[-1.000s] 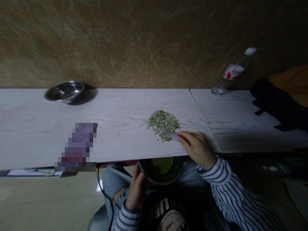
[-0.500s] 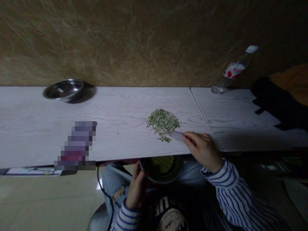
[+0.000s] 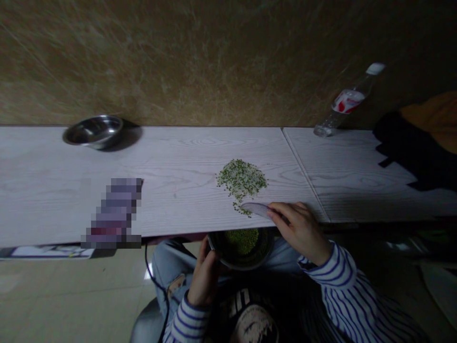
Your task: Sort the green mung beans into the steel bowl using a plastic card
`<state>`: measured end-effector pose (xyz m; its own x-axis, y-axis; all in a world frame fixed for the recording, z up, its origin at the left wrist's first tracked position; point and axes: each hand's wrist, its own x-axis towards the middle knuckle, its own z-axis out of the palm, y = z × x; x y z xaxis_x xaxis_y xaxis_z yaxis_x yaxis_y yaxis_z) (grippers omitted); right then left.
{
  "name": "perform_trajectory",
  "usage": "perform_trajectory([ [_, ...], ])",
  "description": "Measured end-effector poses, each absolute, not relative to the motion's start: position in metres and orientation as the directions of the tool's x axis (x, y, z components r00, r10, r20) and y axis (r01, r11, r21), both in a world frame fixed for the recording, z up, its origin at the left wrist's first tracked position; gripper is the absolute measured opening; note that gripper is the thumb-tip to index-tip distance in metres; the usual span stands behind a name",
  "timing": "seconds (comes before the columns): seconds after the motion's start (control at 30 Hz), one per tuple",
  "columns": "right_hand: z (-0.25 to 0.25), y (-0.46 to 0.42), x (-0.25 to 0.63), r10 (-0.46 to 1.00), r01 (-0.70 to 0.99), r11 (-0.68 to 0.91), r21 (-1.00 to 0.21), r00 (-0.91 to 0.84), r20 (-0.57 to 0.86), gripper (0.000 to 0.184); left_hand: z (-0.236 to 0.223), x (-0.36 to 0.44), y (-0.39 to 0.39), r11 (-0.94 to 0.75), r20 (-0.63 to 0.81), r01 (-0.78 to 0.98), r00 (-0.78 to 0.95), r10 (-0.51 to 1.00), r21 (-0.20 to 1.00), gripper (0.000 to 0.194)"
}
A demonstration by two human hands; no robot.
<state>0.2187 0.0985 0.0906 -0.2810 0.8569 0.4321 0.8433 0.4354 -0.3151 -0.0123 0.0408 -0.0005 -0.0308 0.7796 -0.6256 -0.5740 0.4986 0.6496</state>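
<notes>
My right hand (image 3: 300,228) pinches a thin, translucent purplish curved piece (image 3: 255,208), whose exact kind I cannot make out. Its far end touches the near edge of a pile of green mung beans mixed with white grains (image 3: 242,177) on the table. My left hand (image 3: 205,274) grips the left rim of a metal bowl (image 3: 264,259) below the table's front edge. Green mung beans (image 3: 243,240) lie inside the bowl, which sits over my lap with its far side tucked close under the edge.
An unused-looking steel basin (image 3: 94,133) stands at the back left of the pale wood table (image 3: 174,162). A pixelated flat object (image 3: 116,212) lies nearer on the left. A plastic bottle (image 3: 342,105) and dark and orange cloth (image 3: 421,143) are at the right.
My right hand has drawn the purplish piece slightly toward the front edge. A small cluster of beans has moved nearer with it, away from the pile. My left hand stays on the bowl.
</notes>
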Motion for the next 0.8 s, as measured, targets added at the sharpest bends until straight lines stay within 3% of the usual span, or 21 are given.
perform_trajectory([
  [0.8,0.093,0.082,0.229,0.854,0.842,0.43,-0.325,-0.262,0.45,0.012,0.01,-0.011,0.041,0.507,-0.645,-0.582,-0.039,0.763,0.636,0.062],
])
